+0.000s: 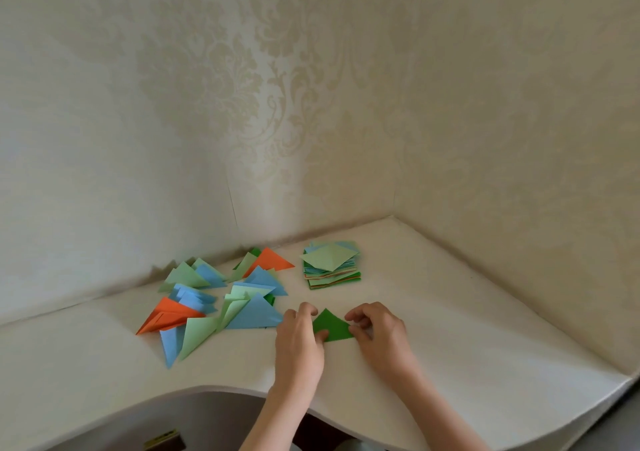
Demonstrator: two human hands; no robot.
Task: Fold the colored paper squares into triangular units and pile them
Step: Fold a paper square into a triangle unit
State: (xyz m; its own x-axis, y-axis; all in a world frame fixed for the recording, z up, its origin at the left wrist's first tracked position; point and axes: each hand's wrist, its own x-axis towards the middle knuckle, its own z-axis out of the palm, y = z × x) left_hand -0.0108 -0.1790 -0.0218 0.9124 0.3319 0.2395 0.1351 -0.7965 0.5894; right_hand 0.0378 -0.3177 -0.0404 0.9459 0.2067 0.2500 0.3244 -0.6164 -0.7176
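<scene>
A dark green paper (331, 326), folded into a triangle, lies flat on the white desk (467, 346) between my hands. My left hand (298, 338) pinches its left corner, thumb on top of the paper. My right hand (379, 329) pinches its right corner with curled fingers. To the left spreads a loose pile of folded triangles (221, 298) in blue, light green and orange. Behind the hands stands a stack of unfolded paper squares (331, 266), a light green sheet on top.
The desk sits in a corner, with patterned walls (277, 121) close behind and to the right. Its front edge (207, 386) curves inward just below my wrists. Bare desk surface lies to the right of my hands.
</scene>
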